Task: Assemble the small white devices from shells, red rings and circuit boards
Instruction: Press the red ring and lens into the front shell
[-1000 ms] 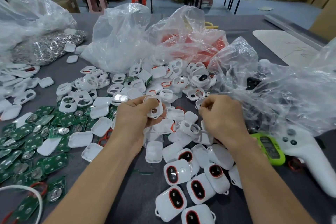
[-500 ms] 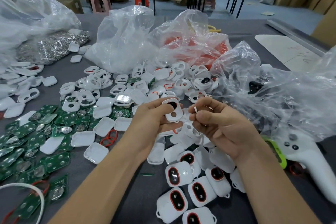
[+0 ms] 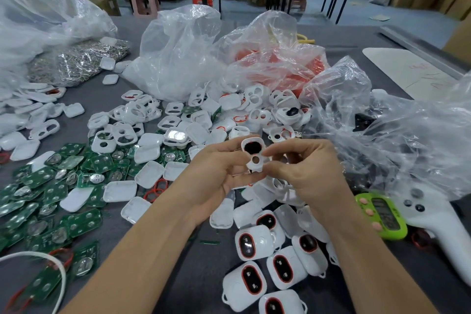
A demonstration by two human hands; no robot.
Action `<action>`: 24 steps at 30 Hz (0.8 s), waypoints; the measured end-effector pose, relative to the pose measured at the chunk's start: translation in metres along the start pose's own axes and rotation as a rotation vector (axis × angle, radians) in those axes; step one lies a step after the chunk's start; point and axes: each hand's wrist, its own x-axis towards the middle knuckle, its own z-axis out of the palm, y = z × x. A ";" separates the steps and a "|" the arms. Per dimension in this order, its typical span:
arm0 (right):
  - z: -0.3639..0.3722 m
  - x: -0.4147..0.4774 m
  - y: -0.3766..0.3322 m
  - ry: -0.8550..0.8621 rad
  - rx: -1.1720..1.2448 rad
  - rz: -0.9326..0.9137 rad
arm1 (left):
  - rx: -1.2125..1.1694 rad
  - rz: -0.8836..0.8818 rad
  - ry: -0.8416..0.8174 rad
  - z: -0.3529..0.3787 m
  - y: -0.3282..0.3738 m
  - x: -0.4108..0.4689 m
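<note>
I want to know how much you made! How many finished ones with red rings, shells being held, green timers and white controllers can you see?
Finished devices with red rings: 6
White shell being held: 1
Green timer: 1
White controller: 1
Total: 9

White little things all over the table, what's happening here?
A person is putting small devices together. The left hand grips one white shell above the table, and the right hand pinches its edge. Finished devices lie nearest the person, green circuit boards on the left, loose shells farther back.
</note>
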 end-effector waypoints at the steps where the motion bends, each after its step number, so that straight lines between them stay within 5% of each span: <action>1: 0.001 0.000 0.000 0.002 -0.047 -0.018 | -0.001 -0.006 -0.012 -0.001 0.000 0.000; 14: 0.008 -0.009 -0.005 0.000 -0.277 -0.133 | 0.263 0.071 -0.014 0.000 -0.009 0.001; 20: 0.009 -0.008 -0.005 -0.032 -0.219 -0.160 | 0.200 0.073 0.015 -0.003 -0.007 0.002; 24: 0.005 -0.008 -0.008 -0.042 0.059 -0.088 | 0.143 0.061 0.038 0.001 -0.007 0.002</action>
